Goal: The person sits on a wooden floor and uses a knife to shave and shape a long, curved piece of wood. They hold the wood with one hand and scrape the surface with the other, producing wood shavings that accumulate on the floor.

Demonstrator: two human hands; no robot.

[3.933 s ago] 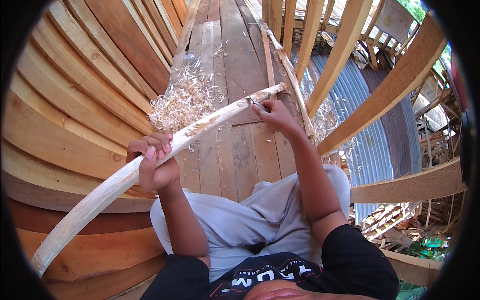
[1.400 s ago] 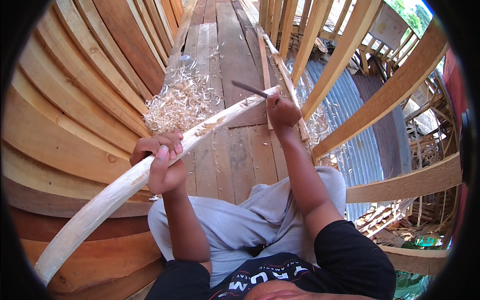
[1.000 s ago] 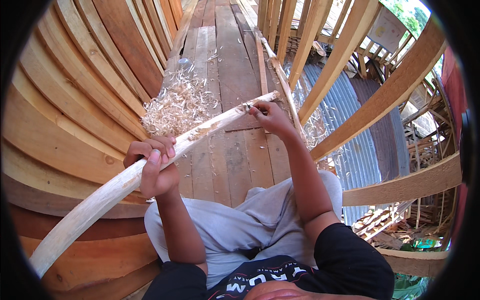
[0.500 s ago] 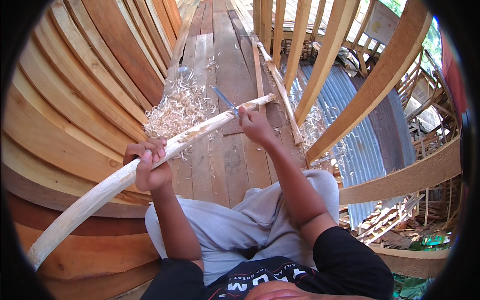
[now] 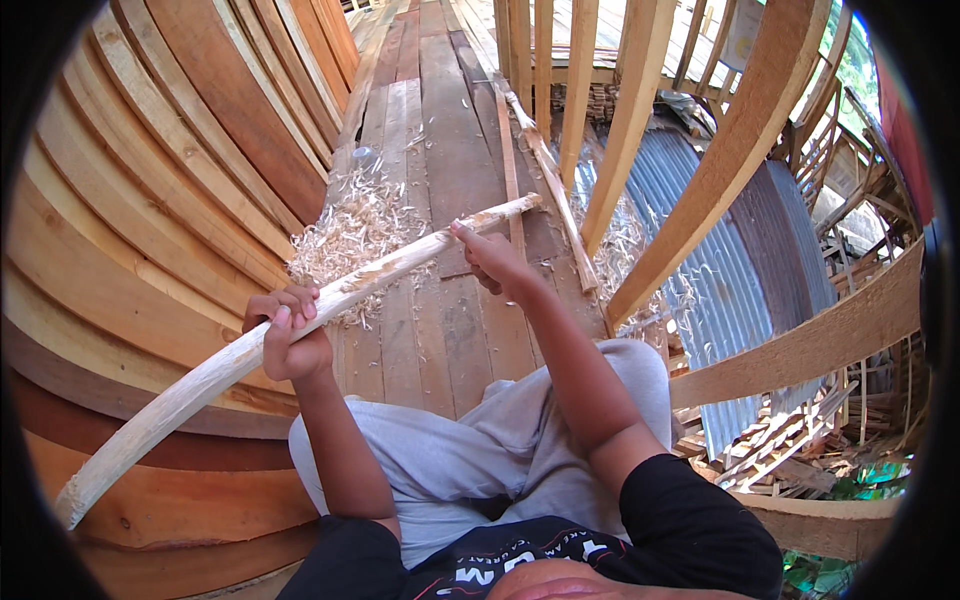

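Observation:
A long, pale peeled wooden pole (image 5: 215, 372) slants across in front of me, from the lower left up to its rough far end near the middle. My left hand (image 5: 290, 333) is closed around its middle part, thumb on top. Farther along the pole, my right hand (image 5: 490, 258) is closed, its index finger and thumb reaching to the wood. The knife seen in this hand a moment ago is hidden now; neither blade nor handle shows clearly. Brownish uncut patches remain on the pole's surface near the right hand.
Curly wood shavings (image 5: 360, 225) are heaped on the plank floor (image 5: 450, 350) beyond the pole, beside a small clear container (image 5: 364, 156). Stacked boards (image 5: 150, 210) line the left. Upright wooden slats (image 5: 625, 130) and corrugated metal sheets (image 5: 715, 290) are on the right. A thin stick (image 5: 550, 180) lies along the slats.
My right hand has moved slightly left and turned, and the knife blade that stuck up beyond the pole no longer shows. My left hand keeps its hold on the pole.

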